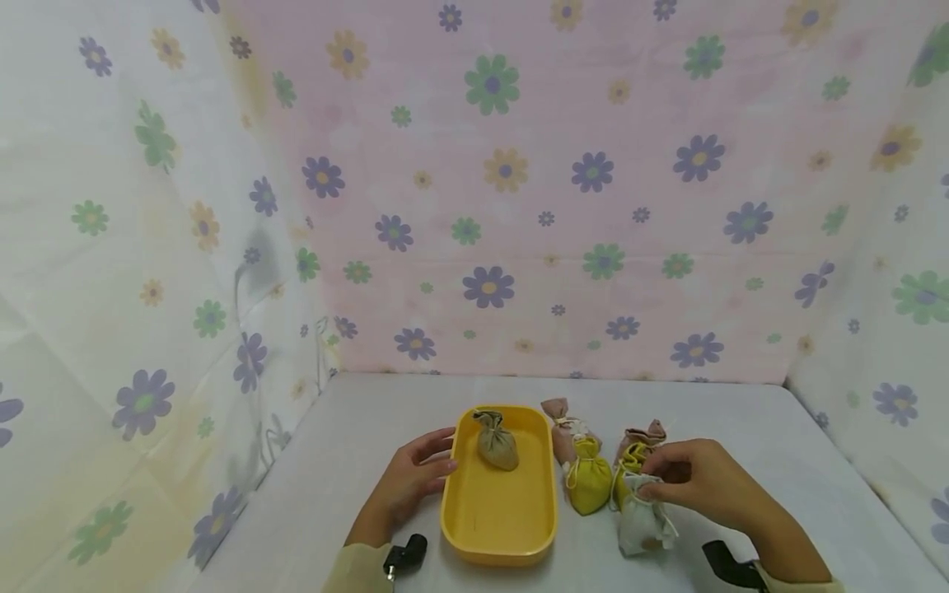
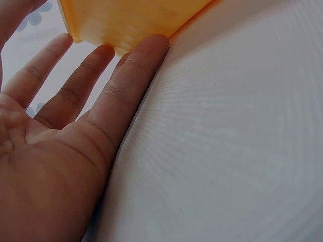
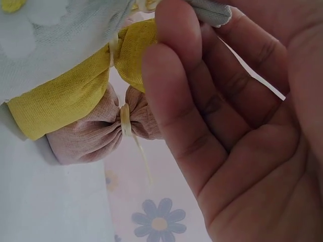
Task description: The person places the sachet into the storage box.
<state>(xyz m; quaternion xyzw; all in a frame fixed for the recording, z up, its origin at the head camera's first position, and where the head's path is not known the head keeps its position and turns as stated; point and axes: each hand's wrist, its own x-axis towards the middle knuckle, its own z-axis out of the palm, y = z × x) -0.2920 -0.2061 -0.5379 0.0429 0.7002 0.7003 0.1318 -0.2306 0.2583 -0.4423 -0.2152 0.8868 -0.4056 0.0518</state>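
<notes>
My left hand point(image 1: 411, 478) is at the left side of a yellow tray point(image 1: 500, 523), its extended fingertips right at the tray's wall in the left wrist view. Inside the tray, near the far end, lies an olive-brown drawstring pouch point(image 1: 497, 447). To the right of the tray, my right hand point(image 1: 708, 482) pinches the gathered neck of a pale grey-white drawstring pouch point(image 1: 639, 529) between thumb and fingers. Just behind that pouch are a yellow pouch point(image 3: 65, 103) and a dusty-pink pouch point(image 3: 83, 138), both tied with cream cord.
Between the tray and the right hand's group sit another yellow pouch point(image 1: 589, 484) and a second pink pouch point(image 1: 561, 442). All stand on a white-covered table point(image 1: 385, 403). Flower-patterned cloth point(image 1: 549, 247) hangs behind and on both sides.
</notes>
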